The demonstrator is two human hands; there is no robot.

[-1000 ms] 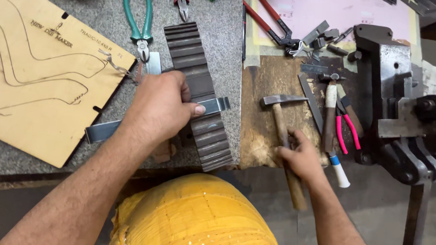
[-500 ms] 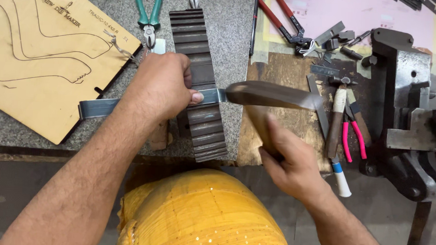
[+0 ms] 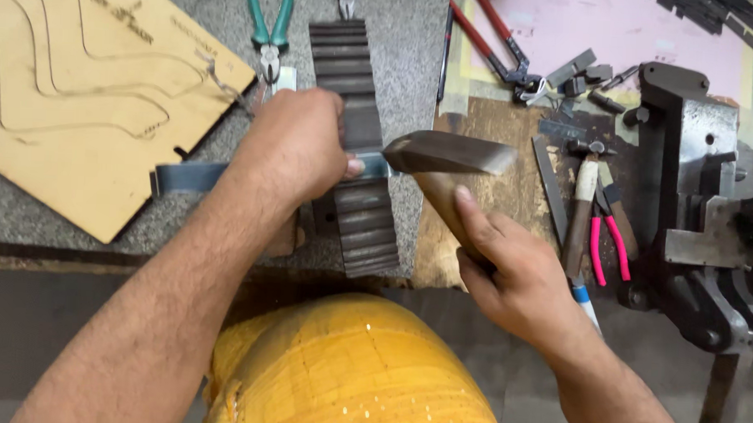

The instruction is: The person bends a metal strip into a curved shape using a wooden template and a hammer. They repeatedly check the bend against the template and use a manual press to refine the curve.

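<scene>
My left hand (image 3: 299, 146) presses a thin grey metal strip (image 3: 186, 178) across a dark ribbed metal block (image 3: 358, 136) that lies lengthwise on the grey bench. The strip's left end sticks out past my wrist; its right end shows just beyond my thumb. My right hand (image 3: 512, 270) grips the wooden handle of a hammer (image 3: 449, 153). The steel hammer head hangs level just right of the block, its narrow end close to the strip's right end.
A wooden template board (image 3: 80, 93) with cut curves lies at the left. Green-handled pliers (image 3: 268, 24) rest behind the block. Red-handled cutters (image 3: 491, 36), a second hammer (image 3: 581, 202), pink-handled pliers (image 3: 605, 236) and a black bench vise (image 3: 702, 206) crowd the right side.
My right hand picked the hammer up off the wooden board and brought it left, up to the strip's right end. My left hand stayed on the strip.
</scene>
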